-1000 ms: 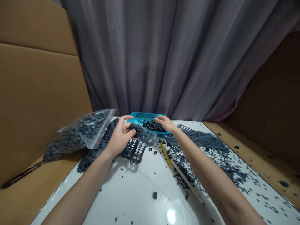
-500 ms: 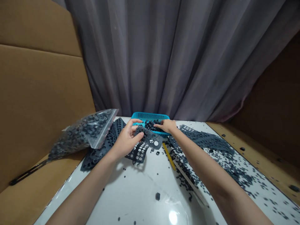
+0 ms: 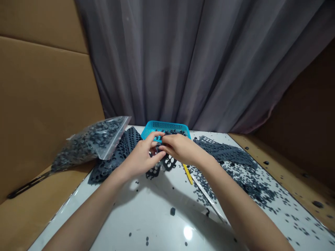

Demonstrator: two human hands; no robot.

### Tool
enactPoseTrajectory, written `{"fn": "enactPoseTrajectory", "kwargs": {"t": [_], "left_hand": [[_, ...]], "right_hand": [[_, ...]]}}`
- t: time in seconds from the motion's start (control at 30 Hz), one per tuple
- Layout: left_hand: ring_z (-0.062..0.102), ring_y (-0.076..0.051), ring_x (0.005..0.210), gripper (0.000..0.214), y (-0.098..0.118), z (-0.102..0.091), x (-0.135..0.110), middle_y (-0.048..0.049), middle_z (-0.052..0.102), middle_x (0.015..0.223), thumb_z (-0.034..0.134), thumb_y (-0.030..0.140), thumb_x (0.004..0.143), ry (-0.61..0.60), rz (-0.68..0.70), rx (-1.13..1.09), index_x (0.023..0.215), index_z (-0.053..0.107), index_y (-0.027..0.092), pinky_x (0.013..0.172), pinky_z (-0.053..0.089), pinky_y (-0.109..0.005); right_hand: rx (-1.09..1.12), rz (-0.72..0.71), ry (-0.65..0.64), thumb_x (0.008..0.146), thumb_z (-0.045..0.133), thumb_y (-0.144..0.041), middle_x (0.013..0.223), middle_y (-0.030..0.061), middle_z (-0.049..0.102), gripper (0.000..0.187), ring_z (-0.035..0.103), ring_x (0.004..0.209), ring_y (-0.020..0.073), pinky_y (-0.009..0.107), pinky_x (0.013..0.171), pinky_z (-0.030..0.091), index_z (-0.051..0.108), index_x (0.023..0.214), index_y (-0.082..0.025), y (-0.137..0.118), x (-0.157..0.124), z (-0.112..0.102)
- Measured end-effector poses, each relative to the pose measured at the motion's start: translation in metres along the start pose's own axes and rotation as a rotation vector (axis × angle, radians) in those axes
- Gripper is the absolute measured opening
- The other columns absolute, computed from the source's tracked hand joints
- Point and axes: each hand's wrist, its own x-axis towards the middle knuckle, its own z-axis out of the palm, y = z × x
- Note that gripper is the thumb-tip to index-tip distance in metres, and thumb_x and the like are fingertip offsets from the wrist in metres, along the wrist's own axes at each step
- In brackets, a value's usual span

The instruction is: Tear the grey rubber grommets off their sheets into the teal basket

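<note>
My left hand [image 3: 142, 156] is curled round a black perforated sheet [image 3: 170, 162], gripping it between thumb and fingers; most of the sheet is hidden by the hands. Close against those fingertips, my right hand [image 3: 180, 148] has its fingers pinched together. Whatever small thing they hold is covered by the hand. Just beyond both hands stands a blue plastic basket [image 3: 167, 124] with small black pieces [image 3: 174, 132] in it. Below the left hand, another black perforated sheet [image 3: 154, 171] lies on the table.
A zip bag of black pieces [image 3: 91, 139] leans at the left beside stacked perforated sheets [image 3: 117, 158]. More perforated sheets [image 3: 227, 151] lie to the right, near scattered black discs [image 3: 253, 190]. A yellow stick [image 3: 187, 174] and a pale strip [image 3: 209, 199] rest on the white table [image 3: 146, 216].
My right hand has come out of the basket, moving left and nearer to meet my left hand at the perforated sheet. The sheet has tilted. The view has shifted slightly.
</note>
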Motion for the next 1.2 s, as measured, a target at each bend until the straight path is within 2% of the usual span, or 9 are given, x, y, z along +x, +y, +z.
{"fn": "enactPoseTrajectory", "kwargs": {"t": [0.1, 0.2, 0.27, 0.37, 0.47, 0.6, 0.97, 1.07, 1.2], "left_hand": [[0.052, -0.013, 0.053, 0.036, -0.003, -0.002, 0.001, 0.0022, 0.058, 0.060, 0.059, 0.026, 0.080, -0.036, -0.004, -0.154, 0.114, 0.052, 0.021, 0.050, 0.037, -0.022], [0.056, -0.012, 0.055, 0.032, -0.008, -0.001, 0.004, 0.0023, 0.058, 0.062, 0.057, 0.030, 0.082, -0.104, -0.071, -0.433, 0.112, 0.049, 0.021, 0.050, 0.040, -0.020], [0.056, -0.010, 0.053, 0.030, -0.012, 0.002, 0.006, 0.0035, 0.058, 0.064, 0.059, 0.031, 0.081, -0.089, -0.099, -0.628, 0.107, 0.046, 0.023, 0.049, 0.041, -0.019], [0.052, -0.006, 0.047, 0.035, -0.016, 0.008, 0.009, 0.0066, 0.057, 0.066, 0.068, 0.031, 0.074, 0.072, -0.084, -0.824, 0.097, 0.043, 0.025, 0.047, 0.042, -0.016], [0.054, -0.006, 0.048, 0.042, -0.017, 0.012, 0.010, 0.0089, 0.055, 0.063, 0.071, 0.031, 0.069, 0.172, -0.081, -0.884, 0.095, 0.039, 0.026, 0.048, 0.043, -0.015], [0.056, -0.007, 0.049, 0.038, -0.020, 0.013, 0.011, 0.0084, 0.056, 0.063, 0.069, 0.029, 0.072, 0.170, -0.069, -0.894, 0.093, 0.038, 0.026, 0.047, 0.044, -0.016], [0.045, -0.005, 0.043, 0.034, -0.031, 0.016, 0.011, 0.0091, 0.047, 0.060, 0.068, 0.032, 0.073, 0.113, -0.101, -0.853, 0.083, 0.036, 0.025, 0.042, 0.037, -0.014], [0.041, -0.005, 0.041, 0.030, -0.034, 0.011, 0.014, 0.0091, 0.045, 0.056, 0.065, 0.035, 0.075, 0.088, -0.107, -0.726, 0.083, 0.038, 0.024, 0.042, 0.034, -0.015], [0.046, -0.008, 0.051, 0.027, -0.023, -0.003, 0.013, 0.0051, 0.048, 0.058, 0.057, 0.045, 0.079, 0.162, -0.077, -0.465, 0.078, 0.047, 0.020, 0.050, 0.037, -0.018]], "right_hand": [[0.157, 0.029, -0.069, 0.088, 0.044, -0.030, 0.058, -0.0022, 0.043, 0.030, 0.033, 0.052, 0.0099, 0.026, 0.054, 0.021, 0.045, 0.060, -0.019, 0.003, -0.005, 0.002], [0.535, 0.126, -0.058, 0.086, 0.046, -0.041, 0.056, -0.0031, 0.038, 0.035, 0.034, 0.054, 0.0099, 0.024, 0.052, 0.025, 0.043, 0.060, -0.018, 0.004, -0.007, 0.013], [0.881, 0.204, 0.034, 0.079, 0.055, -0.049, 0.056, -0.0041, 0.035, 0.038, 0.033, 0.053, 0.0093, 0.023, 0.051, 0.025, 0.041, 0.059, -0.019, 0.004, -0.004, 0.026], [1.273, 0.280, 0.261, 0.066, 0.068, -0.048, 0.056, -0.0053, 0.033, 0.040, 0.030, 0.051, 0.0081, 0.022, 0.049, 0.025, 0.040, 0.061, -0.019, 0.003, 0.004, 0.047], [1.442, 0.326, 0.405, 0.063, 0.071, -0.041, 0.056, -0.0053, 0.034, 0.036, 0.030, 0.050, 0.0079, 0.022, 0.047, 0.026, 0.042, 0.063, -0.020, 0.001, 0.010, 0.061], [1.526, 0.381, 0.463, 0.065, 0.069, -0.036, 0.055, -0.0055, 0.037, 0.028, 0.030, 0.048, 0.0082, 0.023, 0.047, 0.029, 0.046, 0.067, -0.020, 0.004, 0.011, 0.066], [1.509, 0.361, 0.403, 0.067, 0.068, -0.038, 0.053, -0.0069, 0.029, 0.027, 0.024, 0.047, 0.0077, 0.021, 0.045, 0.024, 0.048, 0.070, -0.020, 0.022, 0.003, 0.066], [1.168, 0.249, 0.294, 0.075, 0.059, -0.047, 0.056, -0.0053, 0.029, 0.035, 0.028, 0.052, 0.0092, 0.023, 0.050, 0.025, 0.040, 0.063, -0.020, 0.018, 0.001, 0.056], [0.472, 0.102, 0.246, 0.090, 0.041, -0.038, 0.061, -0.0034, 0.032, 0.035, 0.032, 0.059, 0.0104, 0.025, 0.057, 0.026, 0.037, 0.061, -0.019, 0.006, -0.006, 0.028]]}}
